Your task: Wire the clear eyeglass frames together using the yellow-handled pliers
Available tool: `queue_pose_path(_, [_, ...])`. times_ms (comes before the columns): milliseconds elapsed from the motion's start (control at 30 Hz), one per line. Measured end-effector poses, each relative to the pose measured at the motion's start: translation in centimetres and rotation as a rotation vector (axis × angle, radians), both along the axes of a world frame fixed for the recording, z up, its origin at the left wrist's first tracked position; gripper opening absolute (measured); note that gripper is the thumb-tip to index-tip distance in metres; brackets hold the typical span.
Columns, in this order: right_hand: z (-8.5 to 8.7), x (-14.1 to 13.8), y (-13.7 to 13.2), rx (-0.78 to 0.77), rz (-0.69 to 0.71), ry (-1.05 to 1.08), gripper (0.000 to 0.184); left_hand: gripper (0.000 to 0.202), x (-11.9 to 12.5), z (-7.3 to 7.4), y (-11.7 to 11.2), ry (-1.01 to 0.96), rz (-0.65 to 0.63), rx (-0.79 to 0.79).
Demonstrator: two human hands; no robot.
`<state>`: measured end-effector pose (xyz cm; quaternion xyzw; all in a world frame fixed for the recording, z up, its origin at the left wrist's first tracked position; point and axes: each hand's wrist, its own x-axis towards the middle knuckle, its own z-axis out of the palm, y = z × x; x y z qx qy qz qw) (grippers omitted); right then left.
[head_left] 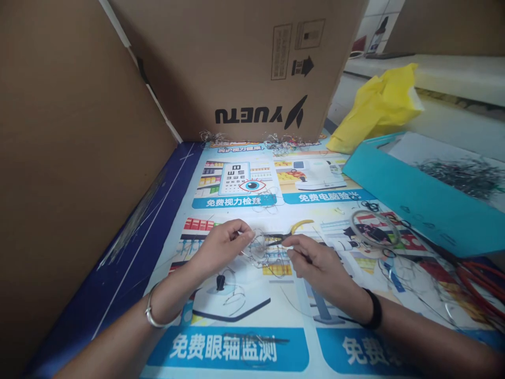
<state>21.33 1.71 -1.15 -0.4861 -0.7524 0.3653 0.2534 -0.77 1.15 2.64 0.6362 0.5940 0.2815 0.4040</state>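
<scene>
My left hand [226,245] is closed in a pinch, thumb against forefinger, on a tangle of thin wire [258,247]. Loops of it stretch across the gap toward my right hand [315,260]. That hand's thumb and bent fingers are pressed together at the tangle's right side; what lies between them is too small to make out. Just beyond its fingertips are pliers [281,238] with dark jaws and a yellow handle, jaws pointing left. The right forefinger overlaps them, and I cannot tell whether it touches. A bundle of short dark wires [256,338] lies nearer to me.
At right, a blue box [418,205] holds many cut wires [465,173]. Red-handled scissors [477,284] and a clear ring-shaped roll [374,229] lie before it. Cardboard walls [244,68] stand behind and left. A yellow bag [374,108] sits back right. Wire scraps [282,143] edge the printed sheet.
</scene>
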Motion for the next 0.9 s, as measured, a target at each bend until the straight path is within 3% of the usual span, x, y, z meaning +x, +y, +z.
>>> queue_pose_path(233, [0.0, 0.0, -0.1, -0.005, -0.003, 0.046, 0.018, 0.024, -0.1, -0.6, 0.1, -0.041, -0.005, -0.006])
queue_pose_path(467, [0.4, -0.3, 0.1, -0.128, -0.045, 0.226, 0.013, 0.020, 0.1, -1.6, 0.1, -0.111, 0.022, -0.007])
queue_pose_path(900, [3.5, 0.0, -0.5, -0.283, -0.058, 0.358, 0.015, 0.018, 0.6, 1.2, -1.2, -0.222, 0.086, -0.038])
